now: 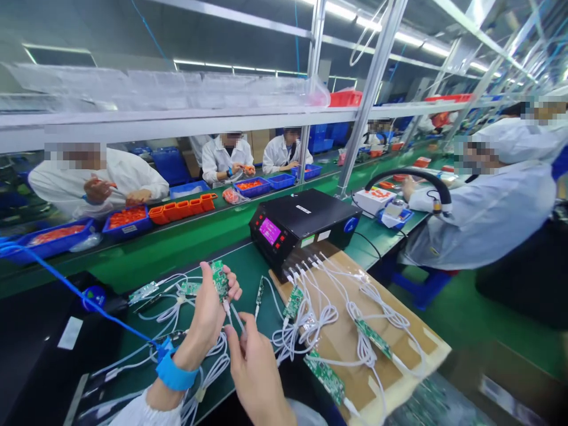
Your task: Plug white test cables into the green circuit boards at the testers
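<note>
In my left hand (208, 307) is a small green circuit board (219, 279), held upright between thumb and curled fingers. A blue wrist strap (175, 368) circles that wrist. My right hand (255, 364) pinches a white USB cable (237, 319) just below the board. The cable's white plug (227, 307) is at the board's lower edge; whether it is fully seated I cannot tell. More boards joined to white cables lie around my hands, among them one board (293, 302) to the right and another board (326, 377) nearer me.
A black test box (306, 216) with a lit pink screen stands ahead, cables running from its front. Cardboard (355, 355) lies before it. A second black box (48, 331) is at left. Across the bench are blue bins (126, 222) of orange parts. Co-workers in white sit opposite and at right.
</note>
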A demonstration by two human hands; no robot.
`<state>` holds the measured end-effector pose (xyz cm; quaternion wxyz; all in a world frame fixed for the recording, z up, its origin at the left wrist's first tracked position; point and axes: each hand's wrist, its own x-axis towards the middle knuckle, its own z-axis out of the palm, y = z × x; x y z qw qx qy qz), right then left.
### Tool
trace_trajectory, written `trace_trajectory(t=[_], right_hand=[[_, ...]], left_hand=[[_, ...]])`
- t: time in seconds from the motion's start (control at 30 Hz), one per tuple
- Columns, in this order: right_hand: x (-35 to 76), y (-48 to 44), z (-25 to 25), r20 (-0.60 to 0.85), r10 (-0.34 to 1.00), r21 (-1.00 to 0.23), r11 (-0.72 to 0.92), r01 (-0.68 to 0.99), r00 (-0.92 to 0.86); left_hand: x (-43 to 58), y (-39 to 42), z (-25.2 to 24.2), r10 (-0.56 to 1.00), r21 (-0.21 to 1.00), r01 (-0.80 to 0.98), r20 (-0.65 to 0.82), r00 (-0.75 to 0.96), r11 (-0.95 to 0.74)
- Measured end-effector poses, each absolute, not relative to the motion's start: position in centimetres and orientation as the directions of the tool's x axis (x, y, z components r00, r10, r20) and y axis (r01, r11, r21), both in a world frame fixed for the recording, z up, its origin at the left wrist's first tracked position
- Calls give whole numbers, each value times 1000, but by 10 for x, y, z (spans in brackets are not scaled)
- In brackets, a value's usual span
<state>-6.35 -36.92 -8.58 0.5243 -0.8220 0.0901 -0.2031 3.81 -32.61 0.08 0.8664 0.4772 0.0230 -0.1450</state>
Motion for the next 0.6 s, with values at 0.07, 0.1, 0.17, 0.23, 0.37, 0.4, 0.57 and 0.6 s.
trace_trajectory(t=[0.07, 0.1, 0.17, 0.23, 0.37, 0.4, 0.57, 0.6], right_hand=[[-62, -372, -86, 228, -298, -881, -469, 66, 927], [-62, -373, -86, 231, -267, -869, -489, 75, 935], [-64, -374, -87, 244, -236, -840, -537, 83, 941], [-66, -374, -90, 242, -242, -806, -589, 56, 940], [-53, -374, -100, 201, -331, -735, -673, -82, 922], [-45, -375, -103, 182, -346, -719, -685, -115, 920], [-13, -379, -120, 90, -370, -693, -690, -209, 925], [-12, -381, -123, 99, -362, -702, -686, -193, 927]], left_hand=[[36, -327, 4, -257, 795, 302, -191, 947, 526], [39, -326, 5, -257, 782, 305, -191, 947, 544], [52, -322, 10, -218, 750, 266, -166, 962, 606], [70, -313, 16, -121, 721, 163, -110, 987, 674], [84, -297, 22, -63, 777, 69, -38, 997, 626], [81, -296, 20, -100, 804, 89, -37, 994, 588], [57, -301, -7, -246, 866, 205, -98, 964, 456], [55, -302, -12, -254, 869, 210, -102, 962, 449]])
